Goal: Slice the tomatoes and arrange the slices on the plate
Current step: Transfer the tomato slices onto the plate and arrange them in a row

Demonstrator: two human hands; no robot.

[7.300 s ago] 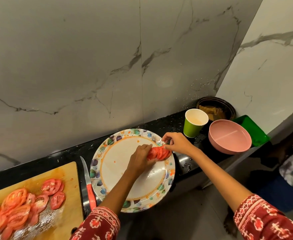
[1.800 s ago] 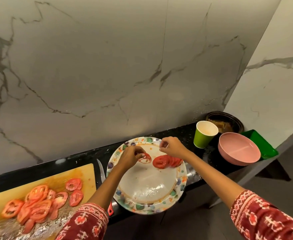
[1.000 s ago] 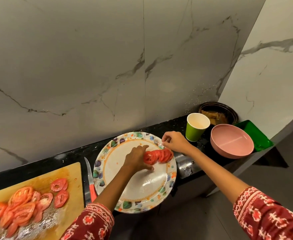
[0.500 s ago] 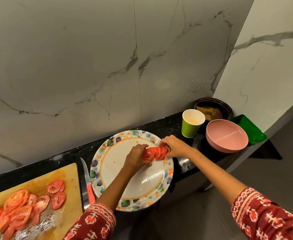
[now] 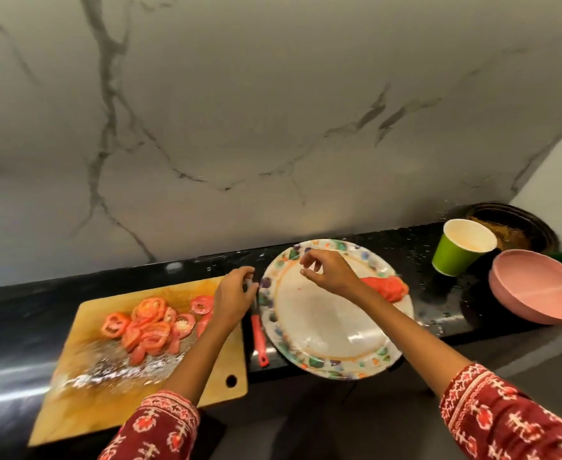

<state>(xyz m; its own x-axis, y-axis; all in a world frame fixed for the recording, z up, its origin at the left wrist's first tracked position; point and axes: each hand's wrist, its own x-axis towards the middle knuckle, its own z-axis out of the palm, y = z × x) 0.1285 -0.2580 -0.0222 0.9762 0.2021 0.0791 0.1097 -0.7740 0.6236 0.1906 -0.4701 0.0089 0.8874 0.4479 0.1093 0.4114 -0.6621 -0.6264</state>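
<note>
1. Tomato slices (image 5: 147,322) lie heaped at lower left of the frame on a wet wooden board (image 5: 107,393). A smaller overlapping row of slices (image 5: 384,287) sits on the right side of the plate (image 5: 322,353), at centre right.
2. The left hand (image 5: 231,297) hovers over the board's right edge, just beside the plate. Its fingers are loosely curled and hold nothing.
3. The right hand (image 5: 326,272) hangs above the plate's upper left part. Its fingers are relaxed and empty, apart from the row.
4. A knife (image 5: 259,336) with a red handle lies between board and plate.
5. At right stand a green cup (image 5: 458,249) and a pink bowl (image 5: 538,290).
6. The step seems to be fetching: slicing looks finished, and most slices await transfer.
7. The next move likely calls for the left hand to pinch a slice off the heap. It should then be carried over the knife and laid overlapping the row's near end. The slices look wet and floppy, so a gentle grip is wise.
</note>
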